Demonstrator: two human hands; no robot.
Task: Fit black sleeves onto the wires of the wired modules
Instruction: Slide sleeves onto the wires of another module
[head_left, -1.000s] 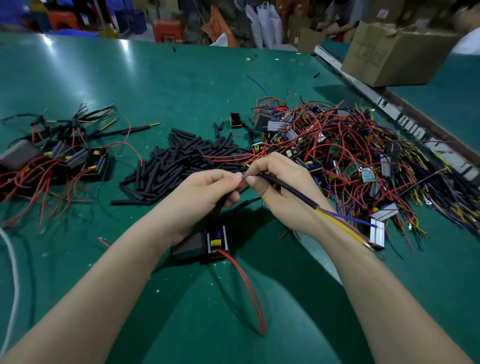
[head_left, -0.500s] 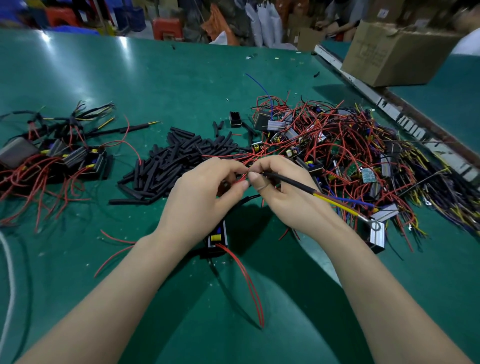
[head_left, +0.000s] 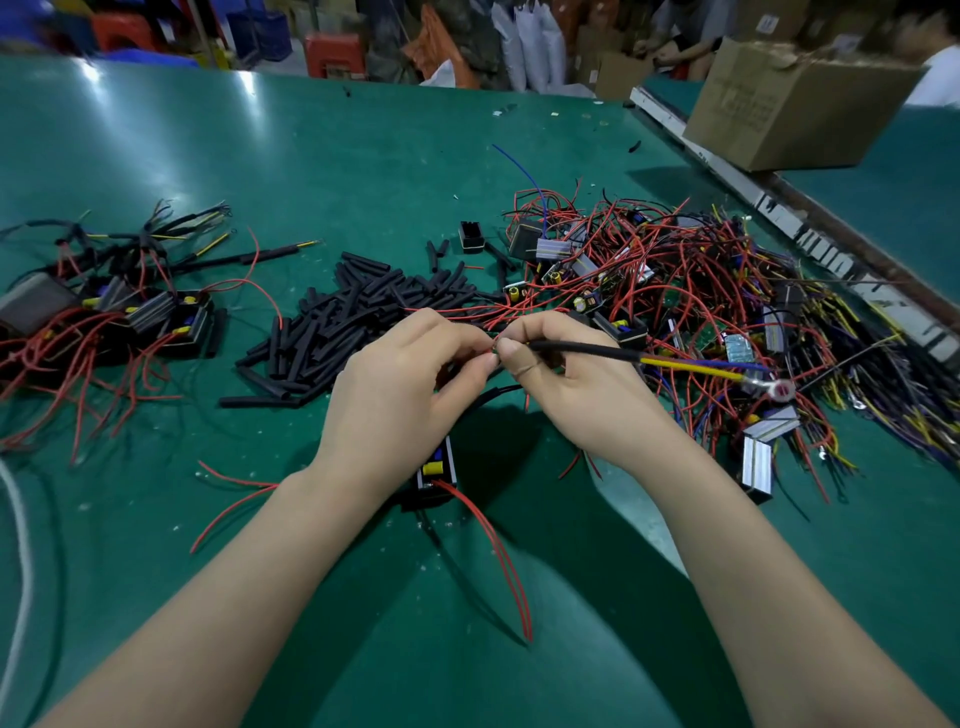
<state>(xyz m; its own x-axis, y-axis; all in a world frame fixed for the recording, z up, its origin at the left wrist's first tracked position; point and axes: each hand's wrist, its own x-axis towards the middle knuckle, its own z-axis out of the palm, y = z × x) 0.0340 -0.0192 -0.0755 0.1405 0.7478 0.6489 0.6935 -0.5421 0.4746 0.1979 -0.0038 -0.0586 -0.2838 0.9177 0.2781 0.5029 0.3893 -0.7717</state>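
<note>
Far to the left of the left hand (head_left: 400, 395), a cluster of finished modules (head_left: 156, 317) with sleeved leads and loose red wires lies on the green bench (head_left: 322, 171). Between that cluster and the left hand, a heap of loose black sleeves (head_left: 332, 327) spreads over the bench, its near edge just beside the hand's knuckles.

The left hand has its fingers curled, thumb and forefinger pinching red wire ends at the point where both hands meet. Just below its wrist sits the wired module (head_left: 436, 475) being worked on, a small black housing with a yellow part, from which two red wires (head_left: 498, 551) trail toward the viewer.

The right hand (head_left: 576, 384) is curled likewise, its fingertips touching those of the left hand and pinching the near end of a black sleeve (head_left: 582, 349). The sleeve runs out to the right of this hand; a yellow and a blue wire (head_left: 696, 364) emerge from its far end and finish in a ring terminal (head_left: 779, 387).

Beyond and to the right of the right hand lies a large tangle of unsleeved modules (head_left: 675, 291) with red, yellow and purple wires. A cardboard box (head_left: 789, 104) stands far beyond it.
</note>
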